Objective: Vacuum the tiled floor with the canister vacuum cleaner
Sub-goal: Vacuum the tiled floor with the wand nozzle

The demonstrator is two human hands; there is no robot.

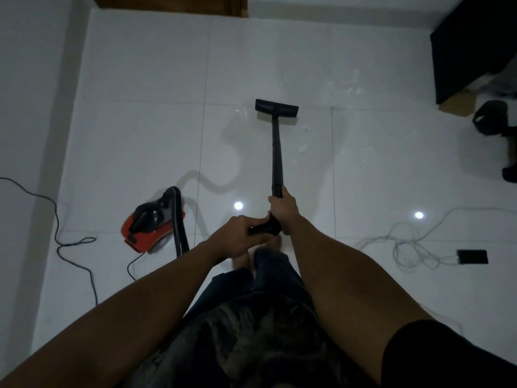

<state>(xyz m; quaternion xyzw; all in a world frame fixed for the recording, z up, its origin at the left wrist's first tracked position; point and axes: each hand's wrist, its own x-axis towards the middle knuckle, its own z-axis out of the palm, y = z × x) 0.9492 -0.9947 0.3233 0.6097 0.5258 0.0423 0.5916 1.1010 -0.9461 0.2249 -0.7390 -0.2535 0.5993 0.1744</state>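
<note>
Pointing straight away from the person, the wand [277,152] runs to its head [276,106], flat on the floor [363,163]; right hand [284,210] grips the wand, left hand [237,238] the handle [265,228] (canister [152,222] sits left).

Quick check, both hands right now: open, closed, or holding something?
left hand: grips the curved black handle at the near end of the wand.
right hand: grips the wand just beyond the handle.

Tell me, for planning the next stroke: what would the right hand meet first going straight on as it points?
Probably the floor head, at the far end of the wand the right hand grips; beyond it only tiled floor shows, though depth is unclear.
</note>
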